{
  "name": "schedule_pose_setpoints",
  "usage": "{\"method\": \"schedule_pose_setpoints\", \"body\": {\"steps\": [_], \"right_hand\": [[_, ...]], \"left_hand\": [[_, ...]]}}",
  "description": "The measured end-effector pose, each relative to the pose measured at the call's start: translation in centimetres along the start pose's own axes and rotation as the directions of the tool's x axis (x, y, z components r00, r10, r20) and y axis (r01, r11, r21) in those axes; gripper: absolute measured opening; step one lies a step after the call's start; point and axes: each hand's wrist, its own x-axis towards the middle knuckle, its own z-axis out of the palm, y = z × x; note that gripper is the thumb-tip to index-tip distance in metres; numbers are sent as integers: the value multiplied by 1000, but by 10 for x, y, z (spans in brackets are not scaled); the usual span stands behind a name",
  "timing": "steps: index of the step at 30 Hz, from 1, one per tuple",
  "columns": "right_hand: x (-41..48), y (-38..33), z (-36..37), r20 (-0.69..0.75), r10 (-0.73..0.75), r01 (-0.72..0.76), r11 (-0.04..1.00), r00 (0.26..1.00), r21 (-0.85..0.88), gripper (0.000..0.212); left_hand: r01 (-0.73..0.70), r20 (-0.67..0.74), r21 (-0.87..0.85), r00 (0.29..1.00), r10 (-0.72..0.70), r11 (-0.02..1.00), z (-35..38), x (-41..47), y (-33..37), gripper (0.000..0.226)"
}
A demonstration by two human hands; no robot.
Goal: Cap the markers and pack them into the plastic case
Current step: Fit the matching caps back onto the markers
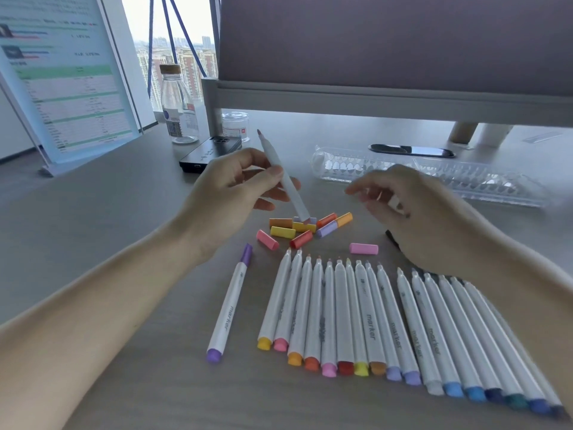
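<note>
My left hand [238,193] pinches an uncapped white marker [283,178], tip up and tilted away, above a heap of loose coloured caps [305,228]. My right hand [412,212] hovers to the right of the heap, blurred, fingers loosely curled with nothing seen in them. One pink cap [363,248] lies apart. Several uncapped markers [387,318] lie in a row near me. A capped purple marker [231,302] lies alone to their left. The clear plastic case [434,176] lies open at the back right, partly hidden by my right hand.
A black phone [210,153], a glass bottle [179,107] and a small jar [236,125] stand at the back left. A paper stand [65,88] leans at the far left. A monitor shelf [387,100] spans the back, with a dark oblong object [412,150] under it.
</note>
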Motion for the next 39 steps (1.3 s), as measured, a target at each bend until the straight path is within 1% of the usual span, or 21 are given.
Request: {"method": "schedule_pose_setpoints", "body": {"steps": [1,2,3,4,5,6,7,9,11,17,24,28,31,36,39], "right_hand": [[2,-3,-2,-49,29,-21,988,998,154,22],[3,-6,-5,-89,65,-33,945,994,324,23],[4,-8,-6,-113,111,-41,870,987,491,23],[5,-10,-8,-111,163,-56,768,980,638,21],[6,-11,-8,-89,214,-78,661,973,746,18],[7,-11,-7,-66,261,-102,580,963,808,16],[8,-9,-6,-51,301,-126,542,952,831,14],[9,-5,-4,-45,346,-162,546,937,822,11],[9,-3,-2,-54,349,-175,591,936,787,10],[5,-10,1,-36,281,-175,687,959,705,11],[2,-14,6,-18,222,-153,729,975,667,8],[0,-19,6,-26,168,-119,789,985,603,7],[-1,-22,6,-47,146,-88,792,988,605,5],[-2,-23,4,-43,99,-54,802,994,595,3],[-2,-20,5,-42,73,-33,795,996,606,4]], "left_hand": [[-51,4,29,999,51,998,0,-1,1,19],[-121,3,89,993,121,989,0,-3,2,16],[-200,2,177,979,202,964,0,-4,2,12],[-271,8,277,960,280,922,0,-5,1,10],[-325,18,366,940,342,872,-1,-6,0,8],[-355,24,426,924,382,832,-1,-7,-1,9],[-367,23,458,916,402,810,-2,-7,-2,11],[-357,11,489,915,404,796,-3,-5,-3,15],[-339,6,495,922,387,800,-4,-5,-4,17],[-335,20,506,926,378,795,0,-5,-2,19],[-367,70,488,921,383,792,1,-6,-3,17],[-394,97,462,913,397,794,2,-6,-3,18],[-397,116,419,915,385,816,1,-6,-3,18],[-371,142,357,929,343,857,-2,-6,-1,16],[-359,146,351,933,328,865,-3,-7,0,15]]}}
